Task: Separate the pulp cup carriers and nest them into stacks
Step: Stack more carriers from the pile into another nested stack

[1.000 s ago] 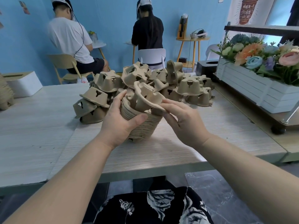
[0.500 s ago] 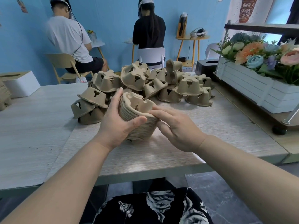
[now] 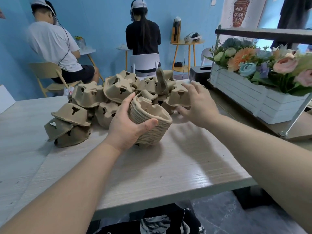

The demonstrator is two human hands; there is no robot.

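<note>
My left hand (image 3: pixel 125 124) grips a nested stack of brown pulp cup carriers (image 3: pixel 152 125) that rests on the pale wooden table (image 3: pixel 168 166), thumb in front and fingers over the top rim. Behind it lies a loose pile of upturned carriers (image 3: pixel 94 100). My right hand (image 3: pixel 199 102) is spread wide with straight fingers, right beside a loose carrier (image 3: pixel 179 97) at the pile's right end. I cannot tell whether it touches that carrier.
A white planter box of artificial flowers (image 3: pixel 249 92) stands on a lower shelf to the right, with a black box (image 3: pixel 200 72) behind it. Two people sit with their backs turned at small tables by the blue wall.
My right hand pressed a carrier down into the stack, then left it and reached up and right to the pile. The left hand kept its hold on the stack.
</note>
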